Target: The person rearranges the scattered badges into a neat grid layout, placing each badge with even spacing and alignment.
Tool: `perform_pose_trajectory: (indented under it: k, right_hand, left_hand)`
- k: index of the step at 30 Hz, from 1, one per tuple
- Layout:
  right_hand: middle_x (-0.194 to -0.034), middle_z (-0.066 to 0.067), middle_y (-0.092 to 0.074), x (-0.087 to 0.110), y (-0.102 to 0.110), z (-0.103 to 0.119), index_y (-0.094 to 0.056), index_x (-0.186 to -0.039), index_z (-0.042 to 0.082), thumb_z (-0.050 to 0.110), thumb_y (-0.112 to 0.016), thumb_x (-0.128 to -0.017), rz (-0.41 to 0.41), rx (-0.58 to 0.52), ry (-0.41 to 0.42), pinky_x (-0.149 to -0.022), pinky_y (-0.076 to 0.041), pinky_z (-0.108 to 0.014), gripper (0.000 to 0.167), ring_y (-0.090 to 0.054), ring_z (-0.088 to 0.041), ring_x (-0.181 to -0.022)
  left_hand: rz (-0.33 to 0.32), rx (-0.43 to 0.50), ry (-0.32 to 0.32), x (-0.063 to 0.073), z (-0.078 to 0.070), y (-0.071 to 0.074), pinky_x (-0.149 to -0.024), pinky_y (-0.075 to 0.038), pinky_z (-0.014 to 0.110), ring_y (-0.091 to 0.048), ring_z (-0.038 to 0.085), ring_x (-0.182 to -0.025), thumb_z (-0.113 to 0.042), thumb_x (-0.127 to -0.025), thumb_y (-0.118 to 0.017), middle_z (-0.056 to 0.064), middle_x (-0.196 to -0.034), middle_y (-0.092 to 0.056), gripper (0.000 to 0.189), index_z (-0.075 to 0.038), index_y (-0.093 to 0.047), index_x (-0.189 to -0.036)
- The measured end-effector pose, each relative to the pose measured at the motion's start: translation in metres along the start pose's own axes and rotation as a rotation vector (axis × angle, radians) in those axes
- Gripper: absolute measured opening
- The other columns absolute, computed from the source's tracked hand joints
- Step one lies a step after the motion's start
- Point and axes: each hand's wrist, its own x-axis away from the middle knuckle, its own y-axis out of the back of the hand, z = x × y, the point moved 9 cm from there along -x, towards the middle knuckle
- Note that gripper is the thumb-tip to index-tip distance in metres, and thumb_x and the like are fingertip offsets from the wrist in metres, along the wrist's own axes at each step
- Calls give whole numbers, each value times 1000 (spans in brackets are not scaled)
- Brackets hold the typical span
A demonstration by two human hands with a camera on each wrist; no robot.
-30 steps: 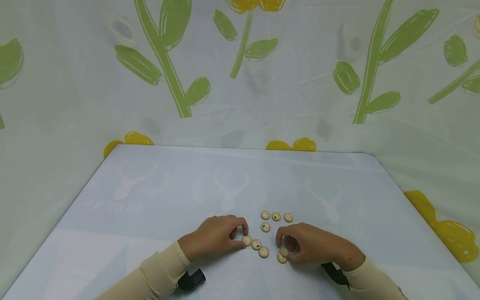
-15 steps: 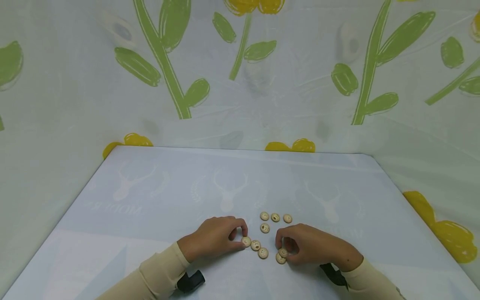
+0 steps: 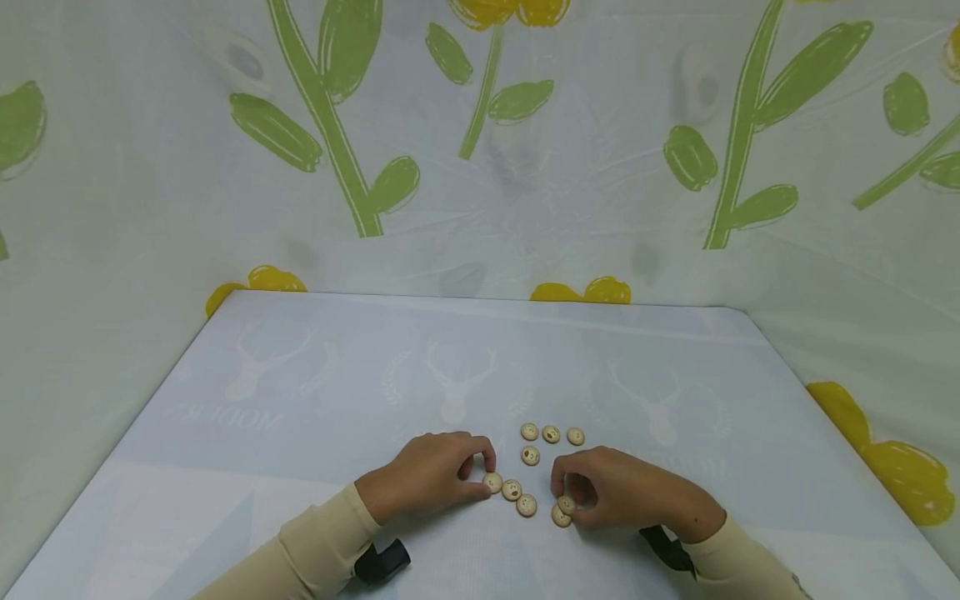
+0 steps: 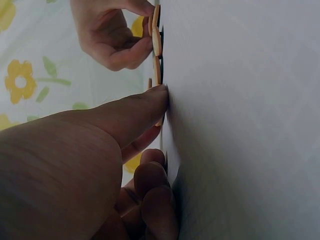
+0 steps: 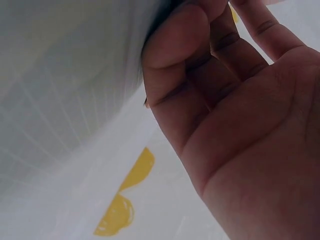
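Small round wooden buttons lie on the table. My left hand (image 3: 431, 475) pinches a pale button (image 3: 492, 482) between thumb and index finger at the left end of a short slanting row. Touching or close beside it are a second button (image 3: 512, 490) and a third button (image 3: 527, 506). My right hand (image 3: 626, 487) pinches another button (image 3: 566, 504), which partly overlaps a lower button (image 3: 561, 517). In the left wrist view, the left thumb (image 4: 145, 107) covers most of its button. The right wrist view shows the palm and curled fingers (image 5: 175, 45); its button is hidden there.
Farther back, three buttons form a row, with a middle one (image 3: 551, 434), and a single button (image 3: 530, 455) sits below the row's left end. The pale printed table (image 3: 337, 367) ends at a curtain (image 3: 585, 217) with green leaves and yellow flowers.
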Motion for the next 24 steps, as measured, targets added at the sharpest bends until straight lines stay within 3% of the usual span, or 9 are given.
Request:
perform_pose_trajectory:
  k: [9,16,24]
  right_hand:
    - [-73,11,-56,0,1,1,-63,-91,28,7,-73,-81,-4,3,24,-60,-44,-19,26,-50,1,-66]
    - [-74,12,-56,0,0,0,-63,-90,29,8,-74,-80,2,-3,-17,-61,-44,-19,26,-50,0,-68]
    - [-74,12,-56,-1,1,2,-63,-91,27,8,-74,-82,5,0,-3,-61,-45,-19,24,-50,1,-68]
  left_hand:
    - [5,-3,5,-1,1,-1,-59,-35,23,-44,2,-62,-37,-85,-78,-13,-71,-49,22,-30,-64,-99]
    - [8,7,-1,0,0,-1,-58,-35,24,-44,2,-61,-36,-84,-79,-12,-71,-50,22,-30,-64,-99]
    - [5,7,-4,1,-2,1,-58,-35,24,-43,2,-61,-35,-85,-79,-12,-71,-50,22,-29,-64,-98]
